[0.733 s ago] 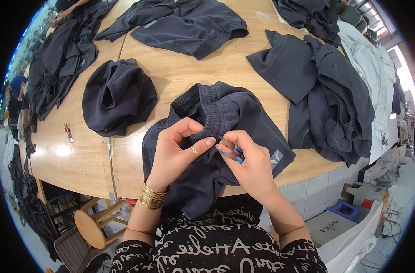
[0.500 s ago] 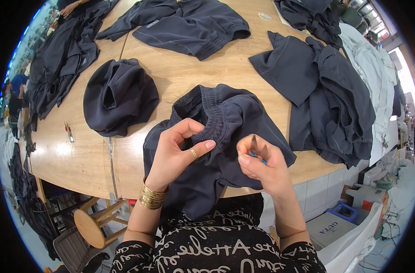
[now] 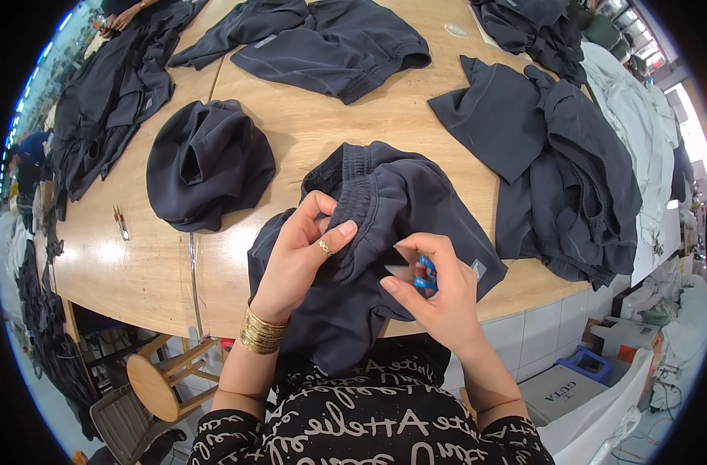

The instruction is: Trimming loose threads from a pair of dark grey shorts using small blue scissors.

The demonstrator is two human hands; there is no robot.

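Observation:
Dark navy trousers [image 3: 427,198] with a gathered elastic waistband [image 3: 357,186] lie bunched at the table's near edge, partly hanging over it. My left hand [image 3: 295,252] pinches the waistband between thumb and fingers, holding it slightly raised. In my right hand [image 3: 450,298] is a pair of small blue-handled thread snips [image 3: 424,276], blades pointing left toward the waistband and apart from it. The snips' blades look blurred. A small pale label [image 3: 478,269] shows on the trousers beside my right hand.
A bundled navy garment [image 3: 210,167] sits to the left, with red-handled tweezers or snips [image 3: 121,223] beyond it. More navy garments lie at the far side [image 3: 330,50] and in a right-hand pile [image 3: 574,170]. A wooden stool [image 3: 153,387] stands below left. Another person's hand [image 3: 125,17] shows far left.
My right hand has turned, bringing the snips' blades from pointing up to pointing left, near the cloth. My left hand has shifted slightly, still gripping the waistband.

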